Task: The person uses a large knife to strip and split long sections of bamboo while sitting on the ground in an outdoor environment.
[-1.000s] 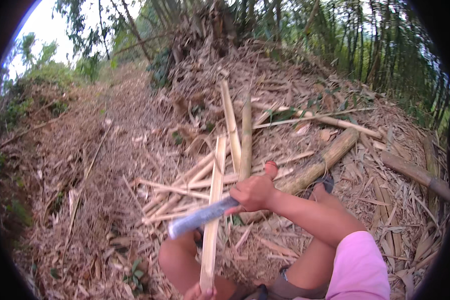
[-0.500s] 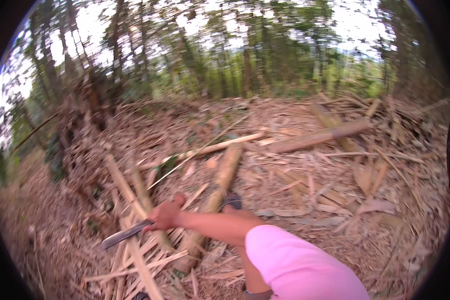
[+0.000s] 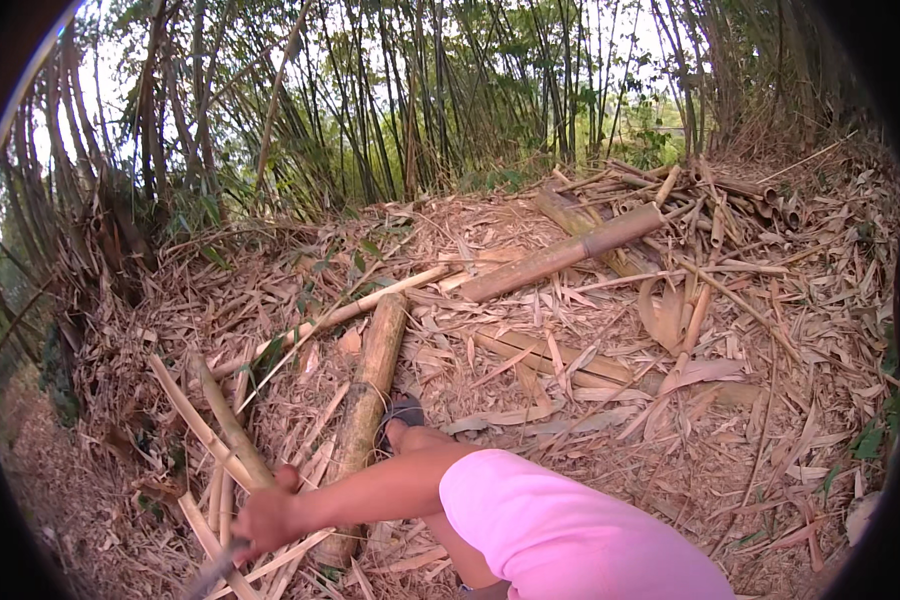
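My right hand (image 3: pixel 265 522) is closed round the handle of a machete (image 3: pixel 213 572) at the lower left. The blade points down and to the left, smeared by motion, and its tip leaves the picture. It lies over or just above split bamboo strips (image 3: pixel 202 422); contact cannot be made out. A bamboo pole (image 3: pixel 232 425) leans beside them, its near end close to my knuckles. Right of the hand a thick short log (image 3: pixel 372 385) lies on the ground, and my forearm in a pink sleeve crosses its lower part. My left hand is out of the picture.
My foot in a dark shoe (image 3: pixel 402 412) rests against the log's right side. Farther off lie a thick bamboo section (image 3: pixel 565 255), a long thin pole (image 3: pixel 370 300) and a heap of cut bamboo (image 3: pixel 715 205). Dry leaves cover the ground; standing bamboo (image 3: pixel 410 110) rises behind.
My right hand with the machete has moved down and to the left, toward the lower edge. The view has swung slightly, so the log and poles appear farther left.
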Available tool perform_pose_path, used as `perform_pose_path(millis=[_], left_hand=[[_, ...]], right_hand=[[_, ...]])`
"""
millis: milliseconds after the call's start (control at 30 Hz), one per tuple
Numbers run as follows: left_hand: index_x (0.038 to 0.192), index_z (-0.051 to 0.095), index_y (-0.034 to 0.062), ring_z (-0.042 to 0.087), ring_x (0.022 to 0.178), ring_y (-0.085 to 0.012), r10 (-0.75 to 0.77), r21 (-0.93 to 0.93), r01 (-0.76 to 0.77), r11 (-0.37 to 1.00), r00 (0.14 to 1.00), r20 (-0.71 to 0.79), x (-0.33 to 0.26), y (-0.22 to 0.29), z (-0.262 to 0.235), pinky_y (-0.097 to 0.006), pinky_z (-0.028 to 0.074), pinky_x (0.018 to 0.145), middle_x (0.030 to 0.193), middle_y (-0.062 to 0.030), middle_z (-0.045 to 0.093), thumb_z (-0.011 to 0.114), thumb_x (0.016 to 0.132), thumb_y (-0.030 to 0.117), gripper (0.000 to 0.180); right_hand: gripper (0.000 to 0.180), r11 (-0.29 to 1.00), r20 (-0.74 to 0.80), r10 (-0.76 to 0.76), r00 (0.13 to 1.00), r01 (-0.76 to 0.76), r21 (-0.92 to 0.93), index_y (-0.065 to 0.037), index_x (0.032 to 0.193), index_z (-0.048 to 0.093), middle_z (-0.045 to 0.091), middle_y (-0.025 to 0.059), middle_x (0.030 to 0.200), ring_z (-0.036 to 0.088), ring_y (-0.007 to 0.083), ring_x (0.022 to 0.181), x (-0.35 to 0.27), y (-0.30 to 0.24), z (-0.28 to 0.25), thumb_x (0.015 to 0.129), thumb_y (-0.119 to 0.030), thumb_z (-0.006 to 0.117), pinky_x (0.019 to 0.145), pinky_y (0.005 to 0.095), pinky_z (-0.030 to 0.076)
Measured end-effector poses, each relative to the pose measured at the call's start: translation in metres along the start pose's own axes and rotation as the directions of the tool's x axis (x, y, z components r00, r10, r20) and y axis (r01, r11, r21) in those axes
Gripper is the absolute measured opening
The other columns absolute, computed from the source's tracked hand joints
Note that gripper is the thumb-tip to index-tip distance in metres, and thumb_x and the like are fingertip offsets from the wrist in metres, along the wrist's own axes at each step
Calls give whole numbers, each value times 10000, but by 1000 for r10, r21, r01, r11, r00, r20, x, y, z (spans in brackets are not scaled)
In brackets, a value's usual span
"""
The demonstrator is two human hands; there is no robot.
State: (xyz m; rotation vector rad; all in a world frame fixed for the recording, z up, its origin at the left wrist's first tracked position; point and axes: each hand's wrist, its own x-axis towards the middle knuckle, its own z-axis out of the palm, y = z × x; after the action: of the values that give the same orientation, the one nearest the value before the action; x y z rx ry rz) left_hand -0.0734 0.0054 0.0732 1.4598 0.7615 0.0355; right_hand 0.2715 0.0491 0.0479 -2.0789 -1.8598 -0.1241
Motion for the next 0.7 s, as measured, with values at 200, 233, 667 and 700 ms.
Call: perform_pose_path(millis=[200,233,667,700], left_hand=[[1108,553,115,397,571,-92,-18,-29,17,999,999,-49,-6,-2,3,-253,320,495,735,18,459,566,996,311,226],[1106,554,114,395,565,-89,-17,-36,15,999,998,-62,-8,-3,2,-250,319,490,730,20,458,566,996,314,228],[1098,555,82,377,497,-64,-17,-366,-1,931,999,-47,-17,-33,-2,-226,315,444,668,33,441,555,1001,344,279],[1119,551,60,384,495,-75,-13,-435,17,900,1000,12,-7,-36,-6,-231,327,448,667,23,445,541,1004,340,302]], right_hand=[[686,869,112,418,901,-433,238,-77,882,671,682,146,771,705,309,693,37,62,-10,980,-652,309,594,434,568],[743,876,-70,457,887,-436,206,-65,858,679,679,170,763,701,327,687,33,73,-12,963,-688,288,603,448,566],[908,780,21,483,875,-441,444,59,706,672,653,264,728,674,422,790,32,69,4,954,-717,271,712,489,522],[903,677,58,518,853,-450,583,59,733,676,651,276,720,669,436,802,26,68,2,947,-723,280,718,492,506]])
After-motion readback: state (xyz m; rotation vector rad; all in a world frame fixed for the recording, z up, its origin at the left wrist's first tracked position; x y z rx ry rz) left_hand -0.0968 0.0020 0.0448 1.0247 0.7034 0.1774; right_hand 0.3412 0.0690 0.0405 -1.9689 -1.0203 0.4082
